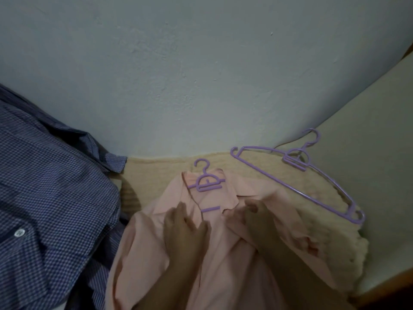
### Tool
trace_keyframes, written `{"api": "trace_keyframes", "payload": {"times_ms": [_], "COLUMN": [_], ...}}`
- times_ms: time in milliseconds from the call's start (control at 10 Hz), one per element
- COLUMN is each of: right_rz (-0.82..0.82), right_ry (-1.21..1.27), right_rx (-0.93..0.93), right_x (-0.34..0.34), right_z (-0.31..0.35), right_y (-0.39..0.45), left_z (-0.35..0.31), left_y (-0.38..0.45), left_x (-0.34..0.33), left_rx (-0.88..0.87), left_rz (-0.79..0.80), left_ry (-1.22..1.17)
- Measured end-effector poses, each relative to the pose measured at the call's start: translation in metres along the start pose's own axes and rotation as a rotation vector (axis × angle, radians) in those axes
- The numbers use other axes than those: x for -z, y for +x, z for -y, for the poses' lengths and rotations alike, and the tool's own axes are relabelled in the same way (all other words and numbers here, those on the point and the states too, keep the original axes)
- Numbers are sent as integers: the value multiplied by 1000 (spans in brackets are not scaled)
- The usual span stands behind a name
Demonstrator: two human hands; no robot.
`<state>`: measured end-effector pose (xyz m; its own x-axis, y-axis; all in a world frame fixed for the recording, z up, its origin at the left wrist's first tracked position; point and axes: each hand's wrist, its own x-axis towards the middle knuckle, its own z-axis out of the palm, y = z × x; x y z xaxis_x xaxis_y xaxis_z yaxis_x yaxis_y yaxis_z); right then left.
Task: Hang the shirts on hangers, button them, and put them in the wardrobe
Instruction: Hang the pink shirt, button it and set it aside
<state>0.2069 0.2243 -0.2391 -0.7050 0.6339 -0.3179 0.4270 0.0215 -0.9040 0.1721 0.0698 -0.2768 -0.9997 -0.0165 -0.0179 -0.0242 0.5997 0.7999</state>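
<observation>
While both hands pressed the pink shirt [223, 253], left fingers [178, 211] lay flat; right fingers [250, 205] pinched its placket.

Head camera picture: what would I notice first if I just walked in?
Probably the pink shirt in the middle, with a purple hanger tucked in its collar and the left hand and right hand resting on its front. A spare purple hanger lies to the right, and a blue checked shirt fills the left side.

readable text: none | labels, brands, numbers, signs: none visible on anything
</observation>
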Motion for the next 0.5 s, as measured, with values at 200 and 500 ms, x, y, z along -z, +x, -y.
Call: {"api": "trace_keyframes", "payload": {"times_ms": [200,500], "right_rz": [206,87], "right_ry": [232,602], "right_rx": [-194,-379], "right_x": [-6,-33], "right_z": [-16,-8], "right_y": [-25,-6], "left_z": [-2,-5], "left_y": [-51,-4], "left_x": [-11,-1], "left_rx": [231,528], "left_rz": [57,-74], "left_ry": [-381,-704]}}
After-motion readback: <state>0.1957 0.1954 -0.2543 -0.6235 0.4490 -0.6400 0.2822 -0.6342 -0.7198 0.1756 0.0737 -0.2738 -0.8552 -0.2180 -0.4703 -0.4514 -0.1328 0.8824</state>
